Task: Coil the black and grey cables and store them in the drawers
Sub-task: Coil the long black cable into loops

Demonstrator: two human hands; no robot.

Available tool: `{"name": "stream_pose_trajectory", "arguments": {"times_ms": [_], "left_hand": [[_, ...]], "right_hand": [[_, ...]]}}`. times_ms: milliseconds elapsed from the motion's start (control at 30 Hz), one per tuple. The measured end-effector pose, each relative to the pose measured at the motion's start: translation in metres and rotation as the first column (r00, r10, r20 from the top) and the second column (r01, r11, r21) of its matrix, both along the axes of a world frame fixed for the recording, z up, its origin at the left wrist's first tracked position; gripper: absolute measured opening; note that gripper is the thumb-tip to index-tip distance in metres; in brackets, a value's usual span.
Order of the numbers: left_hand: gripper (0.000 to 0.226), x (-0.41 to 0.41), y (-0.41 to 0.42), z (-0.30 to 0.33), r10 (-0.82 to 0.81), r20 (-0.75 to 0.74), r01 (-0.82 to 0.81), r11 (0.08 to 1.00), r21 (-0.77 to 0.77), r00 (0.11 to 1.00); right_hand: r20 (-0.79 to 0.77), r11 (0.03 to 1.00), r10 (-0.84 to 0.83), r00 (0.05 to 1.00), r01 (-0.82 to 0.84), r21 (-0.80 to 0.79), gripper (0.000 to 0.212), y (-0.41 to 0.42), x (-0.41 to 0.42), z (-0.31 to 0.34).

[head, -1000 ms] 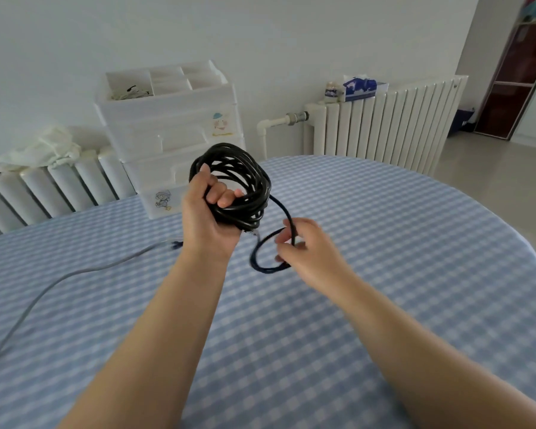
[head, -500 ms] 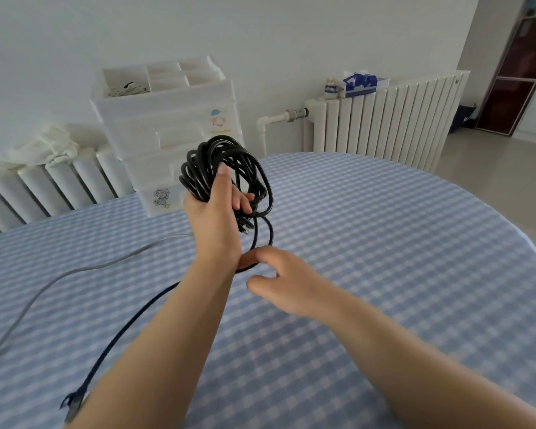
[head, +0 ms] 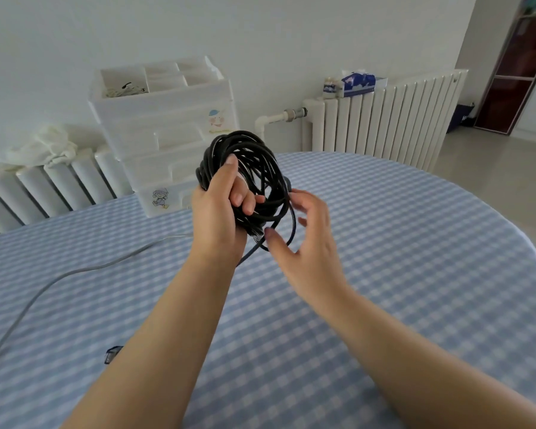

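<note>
Presently, head view only:
Left hand (head: 220, 212): fingers curled round the black cable coil (head: 248, 174), held upright above the surface (head: 399, 243), toward its far edge.
Right hand (head: 304, 239): fingers spread and relaxed just beside the coil; thumb near the lowest loop, gripping nothing.
Black cable tail: a strand drops from the coil behind the left forearm; its plug end (head: 112, 354) shows near the left edge.
Grey cable (head: 75, 274): uncoiled, trailing across the left half of the surface.
Drawers (head: 164, 134): white unit at the far edge, all fronts appearing closed.
Risk: judged, loose loops may spring off while the right hand is free; the dragging tail could snag the grey cable.
Room: right half of the surface is bare cloth; radiators (head: 381, 116) stand close behind the far edge.
</note>
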State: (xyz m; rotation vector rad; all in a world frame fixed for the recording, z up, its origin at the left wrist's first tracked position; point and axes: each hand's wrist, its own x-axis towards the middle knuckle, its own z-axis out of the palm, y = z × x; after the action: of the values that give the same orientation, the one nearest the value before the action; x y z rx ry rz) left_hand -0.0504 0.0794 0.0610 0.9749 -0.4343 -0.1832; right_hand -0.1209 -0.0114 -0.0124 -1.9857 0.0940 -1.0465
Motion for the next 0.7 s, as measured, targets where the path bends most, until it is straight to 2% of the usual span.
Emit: {"name": "stream_pose_trajectory", "arguments": {"times_ms": [67, 100, 133, 200, 233, 300, 367, 400, 467, 533, 567, 633, 700], "left_hand": [[0.039, -0.002, 0.001, 0.003, -0.112, -0.088, 0.108, 0.993, -0.05, 0.99], [0.037, -0.002, 0.002, 0.005, -0.175, -0.139, 0.162, 0.982, -0.097, 0.975], [0.036, -0.002, 0.002, 0.007, -0.228, -0.18, 0.204, 0.968, -0.143, 0.957], [0.035, -0.002, 0.003, 0.011, -0.295, -0.235, 0.245, 0.944, -0.222, 0.926], [0.035, -0.001, 0.004, 0.012, -0.313, -0.252, 0.252, 0.936, -0.246, 0.916], [0.036, -0.002, 0.005, 0.013, -0.334, -0.271, 0.271, 0.931, -0.245, 0.903], [0.035, -0.002, 0.005, 0.013, -0.373, -0.291, 0.332, 0.925, -0.183, 0.881], [0.034, -0.002, 0.005, 0.012, -0.404, -0.304, 0.381, 0.915, -0.136, 0.863], [0.032, 0.002, 0.007, 0.012, -0.455, -0.327, 0.474, 0.88, -0.026, 0.828], [0.031, 0.011, 0.014, 0.013, -0.523, -0.356, 0.573, 0.818, 0.045, 0.775], [0.031, 0.015, 0.018, 0.013, -0.585, -0.369, 0.644, 0.763, 0.051, 0.722], [0.03, 0.02, 0.024, 0.013, -0.711, -0.366, 0.776, 0.629, 0.054, 0.601], [0.029, 0.021, 0.025, 0.011, -0.768, -0.35, 0.838, 0.535, 0.111, 0.537]], "right_hand": [[-0.147, 0.995, 0.056, 0.988, -0.044, 0.086, 0.051, -0.001, 0.004, -0.001], [-0.18, 0.99, 0.067, 0.981, -0.044, 0.132, 0.04, -0.004, 0.006, -0.002], [-0.224, 0.988, 0.04, 0.974, -0.005, 0.155, 0.028, -0.009, 0.008, -0.002], [-0.275, 0.977, -0.012, 0.961, 0.07, 0.201, 0.025, -0.018, 0.01, -0.003], [-0.238, 0.968, -0.031, 0.971, 0.088, 0.234, 0.025, -0.021, 0.01, -0.002], [0.007, 0.953, -0.088, 0.996, 0.082, 0.29, 0.025, -0.025, 0.008, 0.003], [0.233, 0.967, -0.072, 0.97, 0.01, 0.255, 0.035, -0.028, 0.003, 0.009], [0.249, 0.985, -0.051, 0.967, 0.008, 0.17, 0.043, -0.03, 0.001, 0.009], [0.167, 0.999, -0.02, 0.986, 0.027, -0.044, 0.054, -0.036, 0.004, 0.006], [0.085, 0.991, 0.013, 0.996, -0.002, -0.134, 0.051, -0.045, 0.008, 0.003], [0.102, 0.995, 0.056, 0.993, -0.047, -0.093, 0.046, -0.047, 0.007, 0.003], [0.24, 0.979, 0.16, 0.958, -0.185, 0.084, 0.041, -0.05, 0.006, 0.008], [0.322, 0.904, 0.241, 0.916, -0.332, 0.269, 0.037, -0.048, 0.001, 0.019]]}}
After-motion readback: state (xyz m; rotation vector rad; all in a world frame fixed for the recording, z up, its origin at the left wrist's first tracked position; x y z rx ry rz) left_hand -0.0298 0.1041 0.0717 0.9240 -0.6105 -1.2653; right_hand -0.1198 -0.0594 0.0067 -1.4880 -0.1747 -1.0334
